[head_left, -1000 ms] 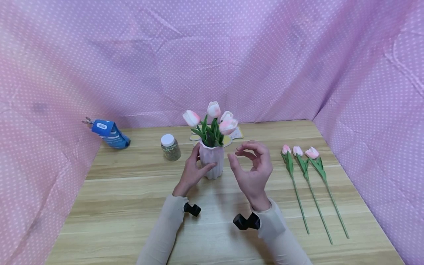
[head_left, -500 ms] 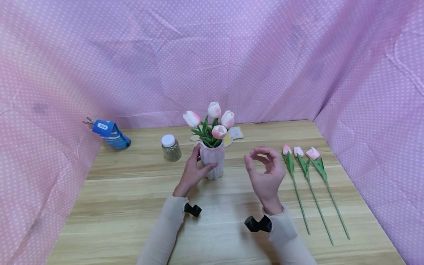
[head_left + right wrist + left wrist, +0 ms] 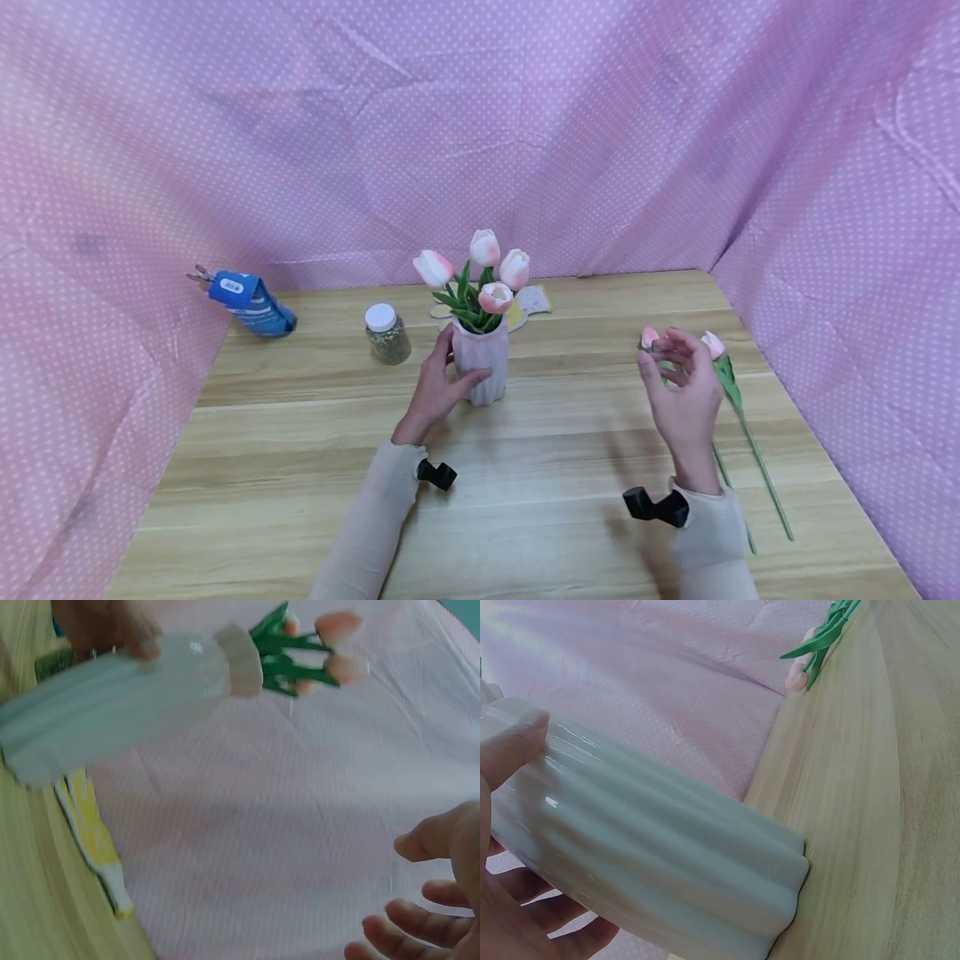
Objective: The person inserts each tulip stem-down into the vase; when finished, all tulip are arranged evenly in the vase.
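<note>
A pale pink fluted vase (image 3: 480, 371) stands upright on the wooden table, with several pink-and-white artificial tulips (image 3: 496, 297) in it. My left hand (image 3: 433, 390) grips the vase from its left side; the left wrist view shows the thumb (image 3: 514, 746) across the front and the fingers round the other side. Over the loose tulips at the right hovers my right hand (image 3: 684, 404), fingers loosely bent, holding nothing. It partly hides the left tulip (image 3: 649, 337) and the middle one; the right tulip (image 3: 750, 433) shows more fully. The right wrist view is blurred.
A white-capped jar (image 3: 387, 335) of small bits stands left of the vase. Farther left, a blue packet (image 3: 255, 304) with a clip lies by the table edge. A flat yellow-and-white piece (image 3: 534, 300) lies behind the vase. Pink dotted cloth (image 3: 480, 125) encloses the back and sides.
My right hand has moved away from the vase, rightward to the loose tulips. The front tulip in the vase has settled lower and to the left. My left hand stays on the vase.
</note>
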{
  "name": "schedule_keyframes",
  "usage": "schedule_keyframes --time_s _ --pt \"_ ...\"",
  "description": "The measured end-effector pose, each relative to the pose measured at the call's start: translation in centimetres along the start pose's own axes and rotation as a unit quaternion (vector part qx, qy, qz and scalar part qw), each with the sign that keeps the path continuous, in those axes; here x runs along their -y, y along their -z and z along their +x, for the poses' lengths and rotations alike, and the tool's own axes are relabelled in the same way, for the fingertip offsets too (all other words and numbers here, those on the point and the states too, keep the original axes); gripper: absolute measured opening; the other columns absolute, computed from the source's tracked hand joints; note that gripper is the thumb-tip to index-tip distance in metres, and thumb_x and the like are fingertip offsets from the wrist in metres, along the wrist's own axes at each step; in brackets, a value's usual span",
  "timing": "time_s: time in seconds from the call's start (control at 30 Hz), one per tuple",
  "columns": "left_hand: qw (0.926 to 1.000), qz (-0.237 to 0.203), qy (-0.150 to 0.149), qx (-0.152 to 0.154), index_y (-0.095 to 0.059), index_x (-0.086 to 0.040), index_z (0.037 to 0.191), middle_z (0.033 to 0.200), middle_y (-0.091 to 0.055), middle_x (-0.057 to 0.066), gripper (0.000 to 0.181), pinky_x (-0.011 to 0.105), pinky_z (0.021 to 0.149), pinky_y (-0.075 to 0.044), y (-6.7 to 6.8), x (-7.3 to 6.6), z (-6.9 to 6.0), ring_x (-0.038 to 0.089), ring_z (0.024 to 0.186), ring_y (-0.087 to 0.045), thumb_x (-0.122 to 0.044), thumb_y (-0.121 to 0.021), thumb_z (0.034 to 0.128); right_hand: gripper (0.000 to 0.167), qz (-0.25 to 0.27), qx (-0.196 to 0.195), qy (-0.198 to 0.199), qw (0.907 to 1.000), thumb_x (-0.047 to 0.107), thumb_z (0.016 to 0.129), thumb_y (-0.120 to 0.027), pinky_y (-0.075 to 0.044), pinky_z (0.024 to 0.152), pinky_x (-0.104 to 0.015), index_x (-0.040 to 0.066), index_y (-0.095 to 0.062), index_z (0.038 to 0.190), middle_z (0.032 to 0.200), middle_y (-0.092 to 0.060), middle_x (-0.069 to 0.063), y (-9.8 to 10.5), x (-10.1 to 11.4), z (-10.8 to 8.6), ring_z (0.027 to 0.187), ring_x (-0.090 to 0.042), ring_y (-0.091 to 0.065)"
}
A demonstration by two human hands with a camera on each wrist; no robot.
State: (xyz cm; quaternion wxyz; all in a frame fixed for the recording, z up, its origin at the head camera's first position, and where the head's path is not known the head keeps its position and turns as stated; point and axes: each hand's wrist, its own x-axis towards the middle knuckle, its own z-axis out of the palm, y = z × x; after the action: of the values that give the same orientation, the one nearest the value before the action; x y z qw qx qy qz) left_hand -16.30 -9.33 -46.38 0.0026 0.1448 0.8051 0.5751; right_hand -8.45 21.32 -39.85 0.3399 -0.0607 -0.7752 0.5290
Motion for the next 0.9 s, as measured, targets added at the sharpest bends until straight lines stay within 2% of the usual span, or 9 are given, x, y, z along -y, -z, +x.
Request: schedule_keyframes --time_s 0.13,0.3,0.4,0.47,0.6,0.67,0.77,0.83,0.9 --pt "1.0 0.0 0.0 0.0 -0.025 -0.022 0.157 0.156 -0.043 0.007 0.089 0.054 0.115 -0.044 0.0 0.1 0.0 0.032 0.141 -0.047 -0.028 -0.079 0.0871 0.045 -0.044 0.004 -0.031 0.9985 0.0 0.085 -0.076 -0.05 0.07 0.0 -0.006 -0.059 0.126 0.099 -0.061 0.018 1.5 -1.7 0.5 0.086 0.009 -0.061" --pt "1.0 0.0 0.001 -0.002 -0.025 -0.022 0.157 0.157 -0.043 0.008 0.088 0.054 0.115 -0.044 0.0 0.1 0.1 0.032 0.141 -0.047 -0.028 -0.078 0.0873 0.044 -0.089 0.004 -0.042 0.9951 0.003 0.086 -0.076 -0.048 0.067 0.002 -0.005 -0.06 0.126 0.095 -0.057 0.03 3.0 -3.3 1.0 0.083 0.015 -0.058" --pt "1.0 0.001 0.0 -0.003 -0.025 -0.021 0.157 0.156 -0.043 0.009 0.089 0.053 0.115 -0.044 0.0 0.1 0.1 0.032 0.141 -0.047 -0.027 -0.078 0.0872 0.045 -0.122 0.009 -0.053 0.9912 0.007 0.087 -0.076 -0.045 0.067 0.003 -0.004 -0.059 0.127 0.096 -0.057 0.029 3.6 -4.2 1.2 0.082 0.018 -0.055" --pt "1.0 0.001 0.0 -0.003 -0.025 -0.021 0.158 0.156 -0.043 0.009 0.089 0.054 0.115 -0.044 0.0 0.1 0.1 0.032 0.141 -0.047 -0.027 -0.078 0.0872 0.046 -0.139 0.018 -0.06 0.9884 0.009 0.087 -0.076 -0.043 0.066 0.004 -0.004 -0.058 0.128 0.099 -0.062 0.017 4.0 -4.8 1.4 0.081 0.02 -0.053" --pt "1.0 0.003 -0.001 -0.003 -0.025 -0.02 0.158 0.156 -0.043 0.009 0.089 0.054 0.114 -0.044 0.0 0.1 0.1 0.033 0.14 -0.047 -0.028 -0.078 0.0873 0.049 -0.177 0.059 -0.083 0.9789 0.01 0.089 -0.074 -0.04 0.064 0.004 -0.003 -0.056 0.132 0.11 -0.067 -0.015 4.5 -6.1 1.6 0.079 0.022 -0.049" --pt "1.0 0.004 -0.003 -0.003 -0.026 -0.02 0.157 0.156 -0.044 0.009 0.088 0.054 0.114 -0.044 0.0 0.1 0.1 0.033 0.14 -0.047 -0.028 -0.078 0.0872 0.05 -0.204 0.088 -0.093 0.9705 0.012 0.09 -0.073 -0.039 0.064 0.003 -0.004 -0.055 0.134 0.115 -0.066 -0.024 4.6 -6.8 1.6 0.081 0.012 -0.056" --pt "1.0 0.004 -0.007 -0.005 -0.027 -0.02 0.157 0.155 -0.045 0.009 0.087 0.054 0.114 -0.045 -0.1 0.2 0.0 0.033 0.14 -0.048 -0.027 -0.078 0.0871 0.053 -0.239 0.132 -0.104 0.9564 0.016 0.092 -0.071 -0.038 0.065 -0.001 -0.006 -0.051 0.137 0.118 -0.066 -0.028 4.9 -7.6 1.5 0.089 -0.016 -0.069" --pt "0.9999 0.005 -0.007 -0.006 -0.027 -0.019 0.157 0.155 -0.045 0.009 0.087 0.054 0.114 -0.045 -0.1 0.2 0.0 0.033 0.14 -0.048 -0.027 -0.078 0.0871 0.056 -0.254 0.156 -0.114 0.9475 0.02 0.093 -0.069 -0.042 0.067 -0.007 -0.007 -0.049 0.139 0.119 -0.066 -0.029 5.0 -8.1 1.5 0.098 -0.037 -0.07" --pt "1.0 0.005 -0.006 -0.006 -0.027 -0.019 0.157 0.155 -0.044 0.009 0.087 0.054 0.114 -0.045 -0.1 0.2 0.0 0.033 0.14 -0.048 -0.027 -0.078 0.0872 0.061 -0.265 0.18 -0.126 0.9388 0.024 0.095 -0.068 -0.046 0.068 -0.014 -0.007 -0.046 0.142 0.121 -0.065 -0.03 5.1 -8.6 1.4 0.105 -0.043 -0.068"
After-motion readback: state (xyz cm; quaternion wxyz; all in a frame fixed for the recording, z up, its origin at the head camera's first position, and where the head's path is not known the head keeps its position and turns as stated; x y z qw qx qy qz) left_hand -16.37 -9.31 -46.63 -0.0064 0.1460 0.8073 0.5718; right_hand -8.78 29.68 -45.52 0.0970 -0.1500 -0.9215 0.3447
